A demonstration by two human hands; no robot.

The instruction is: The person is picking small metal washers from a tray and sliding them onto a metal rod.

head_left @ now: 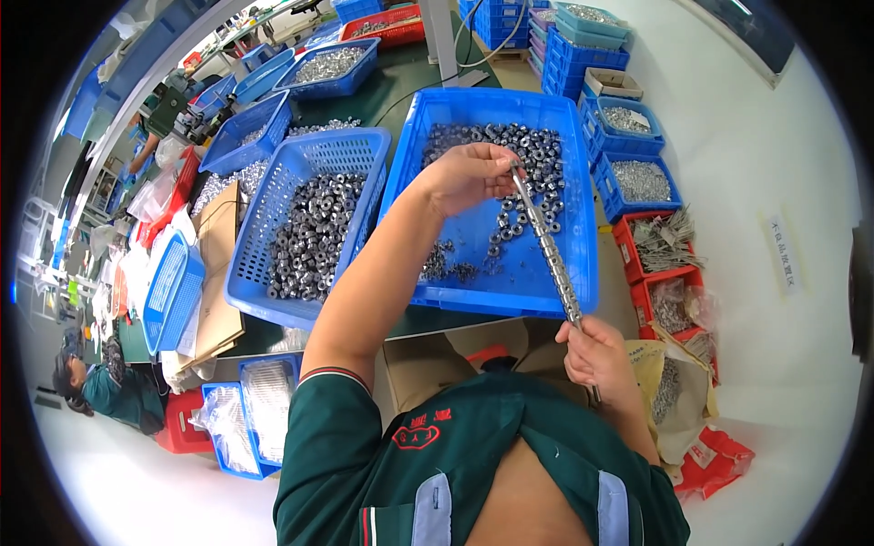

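In the head view, the left hand [473, 177] pinches the upper end of a slim metal rod [549, 250] strung with small metal rings [559, 278], slanting over a blue plastic tub [496, 98]; the right hand [596, 357] grips the rod's lower end, just beyond the tub's near rim. Loose nut-like rings [537, 150] lie inside the tub. Left of the tub, a perforated blue basket [252, 246] holds more rings; right of it stand blue crates [637, 208] of metal parts

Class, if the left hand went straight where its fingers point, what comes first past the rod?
Probably metal rings in the blue bin; depth is unclear, so the left hand might pass above them.
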